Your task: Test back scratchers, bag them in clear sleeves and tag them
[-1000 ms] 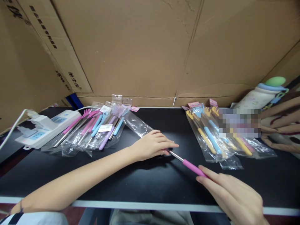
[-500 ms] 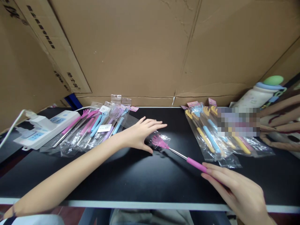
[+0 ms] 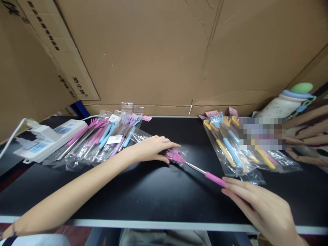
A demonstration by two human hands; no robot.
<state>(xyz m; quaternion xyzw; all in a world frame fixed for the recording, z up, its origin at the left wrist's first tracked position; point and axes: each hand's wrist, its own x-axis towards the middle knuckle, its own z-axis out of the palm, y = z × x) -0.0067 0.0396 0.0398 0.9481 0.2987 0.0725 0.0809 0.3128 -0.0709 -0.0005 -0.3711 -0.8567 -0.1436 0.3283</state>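
Note:
A pink back scratcher (image 3: 215, 179) with a metal shaft slants over the table, its clawed head (image 3: 176, 156) toward the middle. My right hand (image 3: 263, 205) pinches the end of its pink grip. Beside the claw, my left hand (image 3: 151, 150) is open, thumb and fingers apart around the claw's tips; whether it touches them I cannot tell. A clear plastic bag (image 3: 139, 135) runs under my left hand, and its crinkled film (image 3: 183, 153) shows around the claw. Whether the claw is inside the bag is unclear.
Bagged back scratchers in pink, blue and purple (image 3: 102, 140) lie at left by a white power strip (image 3: 53, 140). Bagged yellow and blue ones (image 3: 228, 147) lie at right, before a white bottle (image 3: 279, 106). Cardboard (image 3: 143, 51) walls the back of the black table (image 3: 153, 201).
My left hand lifted off the claw and opened, uncovering it, then lowered back beside it with its fingers drawn in. The right hand keeps the grip and has shifted slightly right.

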